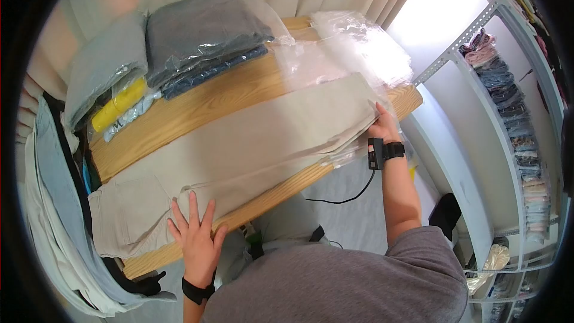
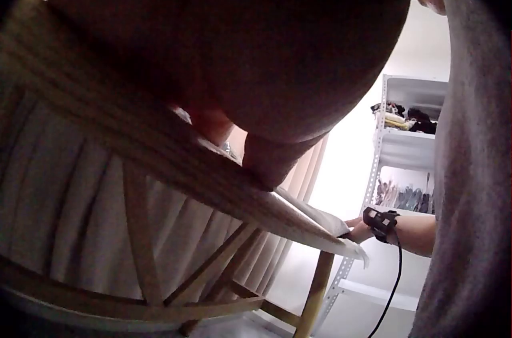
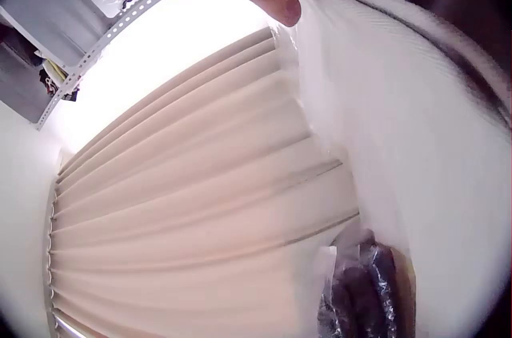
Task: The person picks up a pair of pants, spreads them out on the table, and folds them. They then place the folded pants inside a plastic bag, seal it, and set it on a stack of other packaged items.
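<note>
Beige trousers (image 1: 251, 125) lie lengthwise along the wooden table (image 1: 143, 266), legs laid one over the other, waist end at the left. My left hand (image 1: 196, 236) rests on their near edge with the fingers spread. At the far right, my right hand (image 1: 384, 125) grips the trousers by the leg ends, its thumb (image 3: 284, 6) over the cloth in the right wrist view. A clear plastic bag (image 1: 344, 157) shows beneath the leg ends. In the left wrist view the left hand (image 2: 264, 50) is dark and close over the table edge.
Bagged grey garments (image 1: 206, 33) and a yellow roll (image 1: 119, 104) stand at the back left. Clear plastic bags (image 1: 365, 45) lie at the back right. Clothes (image 1: 54, 203) hang at the left. A metal shelf (image 1: 466, 72) rises at the right; a black cable (image 1: 353, 198) hangs from the right wrist.
</note>
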Demonstrator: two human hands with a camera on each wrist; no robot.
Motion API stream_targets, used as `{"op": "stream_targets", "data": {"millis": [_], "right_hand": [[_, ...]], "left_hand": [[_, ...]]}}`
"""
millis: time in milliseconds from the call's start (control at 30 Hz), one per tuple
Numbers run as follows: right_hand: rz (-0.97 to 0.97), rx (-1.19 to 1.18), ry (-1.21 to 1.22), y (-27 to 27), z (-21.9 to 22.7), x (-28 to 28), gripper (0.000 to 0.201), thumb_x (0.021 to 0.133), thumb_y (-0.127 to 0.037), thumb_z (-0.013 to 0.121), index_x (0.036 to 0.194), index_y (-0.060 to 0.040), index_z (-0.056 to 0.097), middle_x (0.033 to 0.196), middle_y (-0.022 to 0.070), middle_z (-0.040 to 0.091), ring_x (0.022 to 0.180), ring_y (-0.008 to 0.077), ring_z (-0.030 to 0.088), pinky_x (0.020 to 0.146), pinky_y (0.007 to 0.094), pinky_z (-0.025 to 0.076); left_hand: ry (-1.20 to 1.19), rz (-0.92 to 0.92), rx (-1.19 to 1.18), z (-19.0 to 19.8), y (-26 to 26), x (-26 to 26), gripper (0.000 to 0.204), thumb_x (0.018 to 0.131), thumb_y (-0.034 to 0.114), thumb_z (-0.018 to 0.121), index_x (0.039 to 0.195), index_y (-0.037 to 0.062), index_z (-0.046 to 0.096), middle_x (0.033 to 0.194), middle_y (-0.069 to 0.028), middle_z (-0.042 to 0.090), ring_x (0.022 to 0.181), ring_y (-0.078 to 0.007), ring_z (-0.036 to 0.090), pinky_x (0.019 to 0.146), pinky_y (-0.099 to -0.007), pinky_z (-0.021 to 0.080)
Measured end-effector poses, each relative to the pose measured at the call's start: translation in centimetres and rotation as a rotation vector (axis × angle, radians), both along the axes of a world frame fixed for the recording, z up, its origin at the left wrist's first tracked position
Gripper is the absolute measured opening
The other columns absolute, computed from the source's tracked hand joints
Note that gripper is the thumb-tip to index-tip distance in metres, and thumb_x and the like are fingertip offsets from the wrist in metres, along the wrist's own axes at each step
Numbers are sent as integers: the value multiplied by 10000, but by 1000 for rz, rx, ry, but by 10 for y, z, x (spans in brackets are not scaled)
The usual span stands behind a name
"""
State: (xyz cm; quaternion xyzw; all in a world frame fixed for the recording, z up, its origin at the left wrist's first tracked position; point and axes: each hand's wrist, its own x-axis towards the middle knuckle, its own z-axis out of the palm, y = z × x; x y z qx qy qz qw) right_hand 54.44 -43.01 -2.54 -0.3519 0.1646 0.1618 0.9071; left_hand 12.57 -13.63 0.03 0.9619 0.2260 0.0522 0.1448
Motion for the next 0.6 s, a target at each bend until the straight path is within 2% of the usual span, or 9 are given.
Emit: {"op": "stream_targets", "data": {"millis": [133,200,233,300,367,433,500,533,600], "right_hand": [[58,-162,-142,6,21,-10,389,976,-210,450,1275,38,428,1282,164,510,1141,294,521,1002,416,415],[69,-315,-515,25,57,-40,376,976,-209,462,1269,27,450,1298,142,504,1125,267,530,977,397,427],[79,-313,-507,36,70,-56,376,976,-209,462,1269,27,450,1298,142,504,1125,267,530,977,397,427],[209,-645,-776,59,93,-95,339,966,-183,485,1260,-14,488,1299,132,512,1138,252,517,966,387,420],[497,-1300,-895,83,116,-137,360,921,-134,534,1274,-70,508,1342,133,484,1225,269,459,999,385,379],[511,-1108,-1521,105,76,-151,474,859,-111,579,1321,-144,480,1381,116,447,1304,302,380,1044,435,317],[690,-1447,-1656,125,54,-171,543,833,-95,582,1350,-194,448,1415,93,414,1348,327,310,1076,500,254],[690,-1446,-1656,128,38,-179,543,833,-95,582,1350,-194,448,1415,93,414,1348,327,310,1076,500,254],[826,-1600,-1715,133,17,-191,541,848,-97,563,1358,-224,430,1416,85,411,1340,338,317,1077,546,229]], "left_hand": [[26,2,-5,-2,1,-1,552,818,287,619,1340,169,486,1530,-110,204,1401,-423,63,1062,-636,36],[28,5,2,-3,2,-1,553,820,293,620,1342,172,484,1530,-109,205,1400,-424,65,1061,-638,38],[21,-2,14,-4,2,-1,554,822,299,620,1344,176,482,1529,-108,207,1400,-424,67,1059,-639,40],[10,-4,33,-4,1,0,549,818,289,633,1334,174,487,1518,-120,224,1389,-441,84,1053,-647,61],[-6,-13,54,-5,2,-1,544,814,279,646,1324,172,491,1506,-132,241,1378,-458,101,1046,-655,81],[1,-12,44,-6,2,-1,558,822,313,631,1345,188,482,1530,-106,206,1397,-427,76,1057,-638,57],[3,-9,42,-6,2,-1,557,823,312,631,1346,192,481,1530,-106,205,1396,-427,78,1057,-639,59],[3,-7,40,-6,2,-1,557,823,310,631,1347,196,480,1530,-105,205,1396,-428,80,1056,-640,61],[9,-6,48,-6,2,-1,555,824,311,628,1348,200,479,1530,-106,206,1396,-429,80,1055,-641,62]]}}
